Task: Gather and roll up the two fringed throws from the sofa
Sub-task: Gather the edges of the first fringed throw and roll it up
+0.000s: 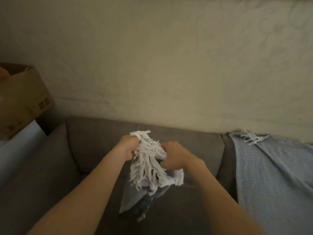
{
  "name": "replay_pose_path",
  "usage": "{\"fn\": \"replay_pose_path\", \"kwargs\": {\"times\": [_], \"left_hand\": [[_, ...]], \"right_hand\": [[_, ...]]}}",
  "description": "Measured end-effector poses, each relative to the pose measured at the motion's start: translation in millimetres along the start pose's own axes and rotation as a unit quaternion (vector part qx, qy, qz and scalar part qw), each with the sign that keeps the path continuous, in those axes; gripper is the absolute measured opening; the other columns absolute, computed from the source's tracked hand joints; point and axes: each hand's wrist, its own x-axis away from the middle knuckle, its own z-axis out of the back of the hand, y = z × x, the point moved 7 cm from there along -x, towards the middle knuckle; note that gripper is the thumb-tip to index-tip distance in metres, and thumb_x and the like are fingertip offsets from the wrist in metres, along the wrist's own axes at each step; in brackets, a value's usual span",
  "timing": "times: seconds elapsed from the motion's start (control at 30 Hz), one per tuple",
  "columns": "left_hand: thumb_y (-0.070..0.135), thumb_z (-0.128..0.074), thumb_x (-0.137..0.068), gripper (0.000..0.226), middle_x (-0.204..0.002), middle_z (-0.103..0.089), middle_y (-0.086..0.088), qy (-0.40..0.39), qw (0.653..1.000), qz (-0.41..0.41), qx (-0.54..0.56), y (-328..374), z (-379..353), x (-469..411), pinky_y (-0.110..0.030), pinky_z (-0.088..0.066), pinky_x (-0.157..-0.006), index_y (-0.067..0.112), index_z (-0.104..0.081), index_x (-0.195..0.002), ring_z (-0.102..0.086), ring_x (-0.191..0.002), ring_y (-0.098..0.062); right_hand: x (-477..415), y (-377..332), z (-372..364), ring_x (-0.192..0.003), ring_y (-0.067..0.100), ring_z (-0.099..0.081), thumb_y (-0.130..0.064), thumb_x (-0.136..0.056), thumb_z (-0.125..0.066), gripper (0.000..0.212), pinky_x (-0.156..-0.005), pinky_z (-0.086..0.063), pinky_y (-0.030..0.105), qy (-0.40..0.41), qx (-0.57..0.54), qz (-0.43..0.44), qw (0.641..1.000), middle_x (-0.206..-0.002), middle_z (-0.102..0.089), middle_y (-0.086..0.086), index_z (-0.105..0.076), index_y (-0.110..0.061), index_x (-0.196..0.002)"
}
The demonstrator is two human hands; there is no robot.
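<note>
1. The bunched throw [149, 167] is held up at the frame's centre, in front of the grey sofa [94, 146]. Its white fringe spills down between the hands, and its grey-blue cloth hangs below toward 6 o'clock.
2. The left hand [127, 147] is at 10 o'clock of the bundle, fingers curled tight round the top of the fringe.
3. The right hand [176, 156] is at 3 o'clock of the bundle, fingers also curled into the cloth and gripping it.
4. A white strip near the top of the fringe carries small dark print, too blurred to read.
5. The second throw [274, 184], light blue and ribbed, lies draped over the sofa at 3 o'clock, well apart from the bundle, with a fringe tuft at its top edge.
6. A cardboard box [23, 102] sits at 9 o'clock of the frame; its printed marks are illegible.
7. A cream patterned cover [169, 65] fills the area above the sofa back.
</note>
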Motion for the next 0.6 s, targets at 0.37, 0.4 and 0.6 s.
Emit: {"fn": "replay_pose_path", "kwargs": {"times": [0.37, 0.4, 0.6], "left_hand": [[-0.007, -0.035, -0.104, 0.032, -0.097, -0.071, -0.021, 0.017, 0.997, 0.031, 0.069, -6.4, 17.1, 1.3, -0.040, -0.059, -0.070, -0.005, -0.065, -0.115, -0.069, -0.077, -0.030], [-0.007, -0.035, -0.104, 0.033, -0.102, -0.072, -0.022, 0.017, 0.995, 0.030, 0.091, -6.0, 17.1, 1.0, -0.045, -0.060, -0.078, -0.005, -0.065, -0.117, -0.070, -0.083, -0.032], [-0.009, -0.033, -0.103, 0.036, -0.099, -0.074, -0.022, 0.029, 0.984, 0.042, 0.172, -9.1, 8.8, 4.3, -0.040, -0.064, -0.055, -0.003, -0.067, -0.113, -0.073, -0.076, -0.031]], "right_hand": [[-3.1, -13.7, -15.8, -0.064, 0.031, -0.055, -0.028, -0.098, -0.048, 0.022, -0.054, -0.040, 0.035, 0.130, 0.080, -0.012, 0.988, -0.075, -0.054, 0.000, -0.039, -0.023, -0.118], [-2.1, -18.3, -17.7, -0.066, 0.030, -0.057, -0.033, -0.100, -0.046, 0.020, -0.054, -0.040, 0.036, 0.123, 0.050, -0.004, 0.991, -0.074, -0.054, -0.001, -0.039, -0.023, -0.114], [-3.8, -22.1, -21.3, -0.103, 0.019, -0.061, -0.095, -0.063, -0.060, 0.092, -0.081, -0.051, 0.042, 0.066, -0.068, -0.079, 0.992, -0.113, -0.061, -0.006, -0.045, -0.027, -0.123]]}}
